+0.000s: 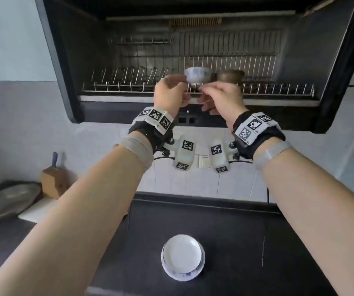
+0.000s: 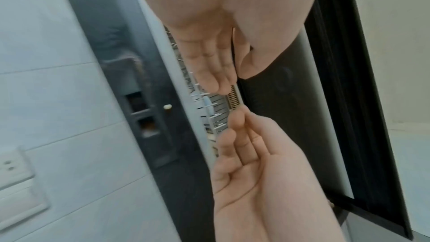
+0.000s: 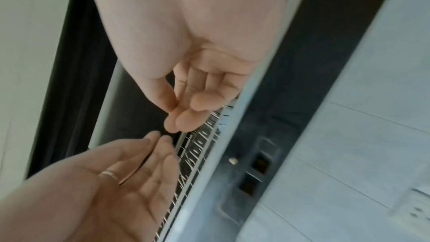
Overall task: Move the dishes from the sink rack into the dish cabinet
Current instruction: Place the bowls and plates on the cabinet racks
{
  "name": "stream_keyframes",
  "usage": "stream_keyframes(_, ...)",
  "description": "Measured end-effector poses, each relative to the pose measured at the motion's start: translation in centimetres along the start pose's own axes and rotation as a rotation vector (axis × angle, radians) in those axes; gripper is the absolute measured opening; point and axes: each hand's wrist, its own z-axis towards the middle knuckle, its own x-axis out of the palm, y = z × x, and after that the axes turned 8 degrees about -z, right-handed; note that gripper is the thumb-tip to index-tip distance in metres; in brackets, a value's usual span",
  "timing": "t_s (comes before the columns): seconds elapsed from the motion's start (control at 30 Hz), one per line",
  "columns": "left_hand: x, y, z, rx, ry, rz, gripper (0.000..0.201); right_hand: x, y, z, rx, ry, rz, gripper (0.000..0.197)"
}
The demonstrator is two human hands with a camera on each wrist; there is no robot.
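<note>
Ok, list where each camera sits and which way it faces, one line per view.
Head: on the head, facing the open dark dish cabinet; forearms, left hand and right hand show.
Left wrist: on that wrist, looking along the palm at the metal wire rack; both hands show.
Right wrist: likewise, from the other side; both hands show.
Shared: all see both hands at the rack.

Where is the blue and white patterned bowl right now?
In the head view, the blue and white patterned bowl sits upright on the cabinet's wire rack, centre, just left of a brown bowl, with both hands at its base.
</note>
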Motion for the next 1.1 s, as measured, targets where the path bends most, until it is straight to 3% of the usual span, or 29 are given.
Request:
stream_keyframes(0.1,-1.8,3.4,-3.8,-0.1,-0.064,0.055,0.02,1.0,-3.8,-3.7,0.092,0.08,-0.058,0.017)
stream_keyframes(0.33,-6.3,17.1,-11.2,-0.541,-0.068,0.224,0.023,2.4,-18.1,-9.9,0.49,0.21,-0.111,0.017)
stream_keyframes(0.43,-8.4,23.7,-13.9,-0.74,-0.037,0.328,0.022,3.4,-24.8,-12.3,0.679,0.261,-0.154,0.014)
stream_keyframes(0.67,-13.6,36.6,-19.4,-1.039,0.057,0.536,0.018,7.1,-38.0,-16.2,1.048,0.34,-0.234,0.009)
stream_keyframes(0.8,-16.5,42.5,-21.3,-1.144,0.12,0.646,0.015,9.7,-43.6,-17.9,1.154,0.372,-0.277,0.016)
stream_keyframes(0.87,-17.5,44.4,-21.9,-1.204,0.154,0.689,0.015,10.7,-45.8,-18.9,1.178,0.435,-0.324,0.01)
stream_keyframes(1.0,-18.6,47.1,-22.9,-1.27,0.219,0.759,0.033,12.4,-49.3,-20.8,1.242,0.522,-0.385,0.01)
stream_keyframes(1.1,-19.2,48.3,-23.4,-1.285,0.222,0.741,0.029,13.4,-50.5,-21.6,1.227,0.51,-0.417,0.014)
